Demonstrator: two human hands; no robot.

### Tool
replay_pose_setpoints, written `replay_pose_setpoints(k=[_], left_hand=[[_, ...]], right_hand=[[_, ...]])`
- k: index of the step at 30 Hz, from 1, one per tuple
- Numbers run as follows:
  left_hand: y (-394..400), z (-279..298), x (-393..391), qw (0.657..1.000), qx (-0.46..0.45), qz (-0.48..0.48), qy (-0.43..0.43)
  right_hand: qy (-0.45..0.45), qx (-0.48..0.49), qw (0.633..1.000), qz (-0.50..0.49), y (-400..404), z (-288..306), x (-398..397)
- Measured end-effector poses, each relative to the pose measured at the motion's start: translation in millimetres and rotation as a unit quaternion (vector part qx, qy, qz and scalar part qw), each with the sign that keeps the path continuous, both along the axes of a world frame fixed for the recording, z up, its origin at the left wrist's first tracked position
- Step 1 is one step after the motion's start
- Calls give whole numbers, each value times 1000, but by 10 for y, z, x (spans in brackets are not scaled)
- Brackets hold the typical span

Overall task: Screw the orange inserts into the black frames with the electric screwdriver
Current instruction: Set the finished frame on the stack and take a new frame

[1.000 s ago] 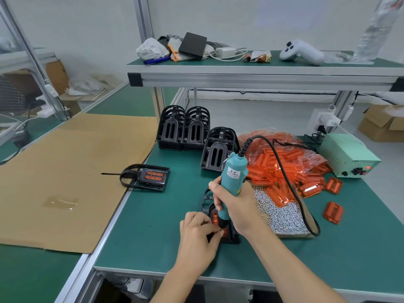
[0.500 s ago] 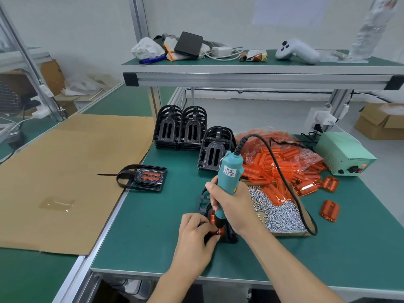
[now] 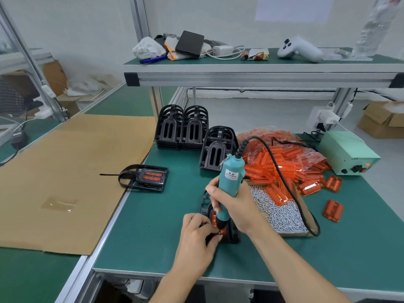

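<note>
Your right hand (image 3: 235, 207): fingers wrapped round the teal electric screwdriver (image 3: 229, 184), tilted, its tip down on the orange insert (image 3: 215, 220). That insert sits in the black frame (image 3: 231, 235) lying on the green bench (image 3: 153, 232).

Your left hand (image 3: 196, 239): at 7 o'clock of the tool tip, fingers curled, pinching at the frame's near edge.

Finished frame (image 3: 145, 177): at 10 o'clock of your hands, well apart, two orange panels showing.

Stacked frames (image 3: 182, 127): standing at 12 o'clock.

Bag of inserts (image 3: 282, 158): at 2 o'clock.

Screw tray (image 3: 277, 213): at 3 o'clock, just beside your right wrist.
</note>
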State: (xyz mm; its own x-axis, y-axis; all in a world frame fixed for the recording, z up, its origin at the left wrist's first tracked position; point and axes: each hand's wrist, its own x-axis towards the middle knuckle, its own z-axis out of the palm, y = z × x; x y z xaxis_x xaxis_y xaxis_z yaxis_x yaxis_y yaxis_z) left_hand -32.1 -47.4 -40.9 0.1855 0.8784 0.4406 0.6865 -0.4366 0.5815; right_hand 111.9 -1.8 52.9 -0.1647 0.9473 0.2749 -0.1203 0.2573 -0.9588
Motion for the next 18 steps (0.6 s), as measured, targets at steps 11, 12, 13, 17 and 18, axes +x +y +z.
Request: replay_pose_setpoints(k=[11,12,13,17,18], left_hand=[[-60,-87,18,989,124,1,86],[-60,-89,24,987,130,-1,92],[-62,-81,31,987,133,-5,93],[-54,81,147,995,80,-2,59],[-43,149,208,996,57,5,71]], right_hand=[[421,-102,890,-141,44,83,728],[446,-120,871,-165,24,0,830],[464,-132,856,-185,0,-93,920],[507,-161,820,-211,-143,-430,1149],[517,-161,815,-206,-174,-486,1181]])
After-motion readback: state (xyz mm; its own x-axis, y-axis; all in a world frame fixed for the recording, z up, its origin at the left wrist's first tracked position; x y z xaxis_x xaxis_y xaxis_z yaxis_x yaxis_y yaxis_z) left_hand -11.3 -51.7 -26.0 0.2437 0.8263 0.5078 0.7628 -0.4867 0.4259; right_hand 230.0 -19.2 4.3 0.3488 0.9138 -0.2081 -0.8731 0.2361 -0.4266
